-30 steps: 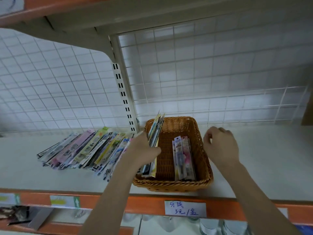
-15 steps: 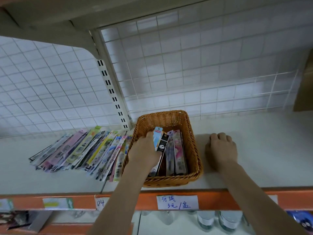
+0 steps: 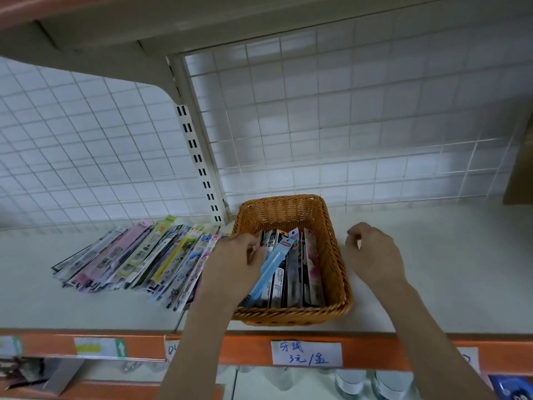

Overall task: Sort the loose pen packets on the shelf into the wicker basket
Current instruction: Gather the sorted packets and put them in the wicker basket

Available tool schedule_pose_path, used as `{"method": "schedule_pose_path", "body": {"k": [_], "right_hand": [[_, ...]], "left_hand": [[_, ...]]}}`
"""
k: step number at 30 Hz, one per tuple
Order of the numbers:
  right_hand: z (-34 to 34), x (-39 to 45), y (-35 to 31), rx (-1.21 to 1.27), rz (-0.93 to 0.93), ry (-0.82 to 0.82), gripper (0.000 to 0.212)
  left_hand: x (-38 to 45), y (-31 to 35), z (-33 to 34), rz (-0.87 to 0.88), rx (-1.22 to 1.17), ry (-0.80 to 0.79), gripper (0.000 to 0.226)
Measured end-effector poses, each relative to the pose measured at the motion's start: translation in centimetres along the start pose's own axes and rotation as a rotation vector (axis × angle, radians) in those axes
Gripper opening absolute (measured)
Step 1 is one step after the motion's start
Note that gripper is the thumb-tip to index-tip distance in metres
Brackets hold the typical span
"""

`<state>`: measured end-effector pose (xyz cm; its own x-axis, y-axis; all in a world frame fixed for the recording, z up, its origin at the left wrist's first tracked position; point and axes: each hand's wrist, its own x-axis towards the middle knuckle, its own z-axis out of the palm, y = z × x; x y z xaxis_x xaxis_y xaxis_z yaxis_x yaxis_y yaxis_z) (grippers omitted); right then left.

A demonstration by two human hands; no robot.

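Left hand [image 3: 230, 265] fingers curled at packets in wicker basket [image 3: 337, 272], grip unclear; right hand [image 3: 372, 252] loosely curled, empty. Loose pen packets [image 3: 135, 255] wait left; align edges flat.

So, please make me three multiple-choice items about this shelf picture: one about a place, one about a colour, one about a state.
1. Where do the loose pen packets lie?
A. On the shelf, left of the wicker basket
B. Right of the basket
C. On the floor

2. What colour is the shelf's front edge?
A. Blue
B. Orange
C. Black

3. What does the right hand hold?
A. A packet
B. The basket rim
C. Nothing

Answers: 1 A, the fanned row lies on the shelf left of the basket. 2 B, the strip bearing the handwritten price label is orange. 3 C, the right hand is beside the basket with loosely curled fingers and nothing in them.
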<state>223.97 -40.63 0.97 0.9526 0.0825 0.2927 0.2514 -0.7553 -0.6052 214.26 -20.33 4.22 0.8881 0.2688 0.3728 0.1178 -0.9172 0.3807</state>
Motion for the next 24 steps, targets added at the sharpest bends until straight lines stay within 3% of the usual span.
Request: {"method": "schedule_pose_path", "body": {"k": [5,14,24], "right_hand": [[-2.4,-0.5,-5.5,0.084,-0.108,0.011,0.016],[5.3,-5.2,-17.6,0.056,-0.351,-0.163,0.015],[17.3,-6.3,-24.4,-0.247,-0.278,-0.228,0.042]], "left_hand": [[-1.6,-3.1,-2.3,0.049,-0.120,0.215,0.012],[-2.3,-12.9,-5.5,-0.099,-0.152,0.164,0.021],[-3.3,-26.2,-10.3,-0.197,-0.174,0.186,0.020]]}}
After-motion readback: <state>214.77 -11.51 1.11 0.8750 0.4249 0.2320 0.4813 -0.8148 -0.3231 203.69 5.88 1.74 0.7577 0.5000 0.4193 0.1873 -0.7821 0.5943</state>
